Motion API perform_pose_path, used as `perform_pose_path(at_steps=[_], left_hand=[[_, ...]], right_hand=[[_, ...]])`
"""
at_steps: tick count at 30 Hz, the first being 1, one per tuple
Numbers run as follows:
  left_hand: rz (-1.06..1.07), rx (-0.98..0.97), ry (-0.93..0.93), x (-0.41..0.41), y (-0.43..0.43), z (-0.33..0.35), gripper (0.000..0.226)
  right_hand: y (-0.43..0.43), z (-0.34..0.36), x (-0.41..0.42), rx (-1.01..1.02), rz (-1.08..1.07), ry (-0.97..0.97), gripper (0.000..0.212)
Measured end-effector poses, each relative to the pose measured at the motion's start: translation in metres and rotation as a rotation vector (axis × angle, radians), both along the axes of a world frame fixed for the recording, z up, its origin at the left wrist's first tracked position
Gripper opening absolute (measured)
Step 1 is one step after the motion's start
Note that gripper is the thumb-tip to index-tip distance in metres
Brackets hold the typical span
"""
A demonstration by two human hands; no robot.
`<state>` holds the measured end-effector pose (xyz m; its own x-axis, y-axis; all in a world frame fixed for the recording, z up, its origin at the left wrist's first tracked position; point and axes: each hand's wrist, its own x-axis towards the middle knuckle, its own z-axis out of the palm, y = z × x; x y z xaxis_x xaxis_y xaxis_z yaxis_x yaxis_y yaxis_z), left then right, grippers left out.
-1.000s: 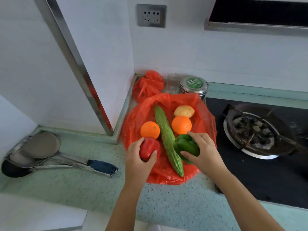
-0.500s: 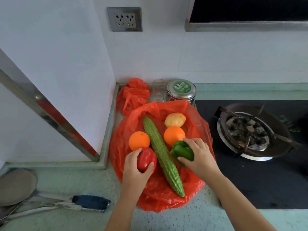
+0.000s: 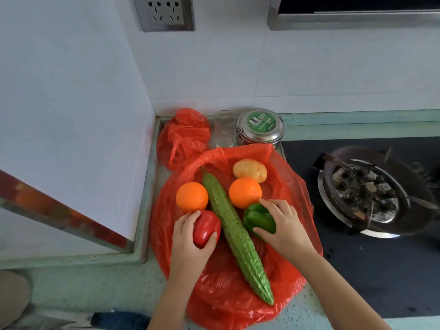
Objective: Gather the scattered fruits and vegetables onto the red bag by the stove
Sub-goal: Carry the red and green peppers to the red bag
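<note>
A red plastic bag (image 3: 292, 186) lies spread on the counter left of the stove. On it rest a long bitter gourd (image 3: 235, 234), two oranges (image 3: 192, 196) (image 3: 245, 192) and a potato (image 3: 250, 170). My left hand (image 3: 190, 244) grips a red bell pepper (image 3: 205, 226) on the bag, just below the left orange. My right hand (image 3: 283, 227) holds a green bell pepper (image 3: 258, 219) on the bag, below the right orange.
A second crumpled red bag (image 3: 184, 136), a clear glass (image 3: 224, 127) and a steel tin with a green lid (image 3: 260, 126) stand against the wall. The gas burner (image 3: 364, 194) sits on the black stove to the right. A blue-handled utensil (image 3: 119, 320) lies at bottom left.
The view has shifted left and closer to the bag. Both hands stay on their peppers, which have settled a little further onto the bag beside the gourd.
</note>
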<state>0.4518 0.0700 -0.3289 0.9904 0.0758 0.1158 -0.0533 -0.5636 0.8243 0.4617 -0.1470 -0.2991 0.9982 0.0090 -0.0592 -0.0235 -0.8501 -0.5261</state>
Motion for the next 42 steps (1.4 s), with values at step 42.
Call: perform_pose_path(at_steps=[42], left_hand=[[-0.472, 0.34, -0.544, -0.078, -0.082, 0.066, 0.037]], right_hand=[[-0.024, 0.065, -0.163, -0.215, -0.32, -0.386, 0.04]])
